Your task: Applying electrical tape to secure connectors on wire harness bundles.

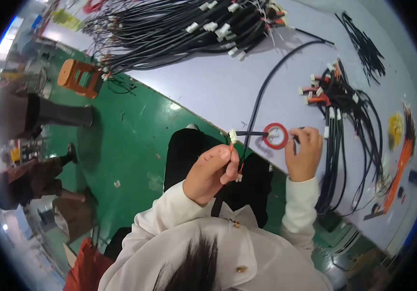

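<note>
My left hand (pixel 212 170) is closed in a pinch on a thin red-orange wire below a white connector (pixel 233 136), in front of my lap. From that connector a short black cable (pixel 251 133) runs right to a red tape roll (pixel 276 136) at the table edge. My right hand (pixel 305 151) is just right of the roll, its fingers curled in. A small dark piece shows between thumb and forefinger; its kind is unclear. A long black cable (pixel 265 85) curves over the table and down past my left fingers, to a small pale connector (pixel 239 178).
A big bundle of black cables (pixel 169 41) with white connectors lies at the far side of the white table (pixel 189 80). More cables (pixel 334 126) are to the right, near orange wires (pixel 398 165). An orange stool (pixel 80 77) stands left; people are beyond on the green floor.
</note>
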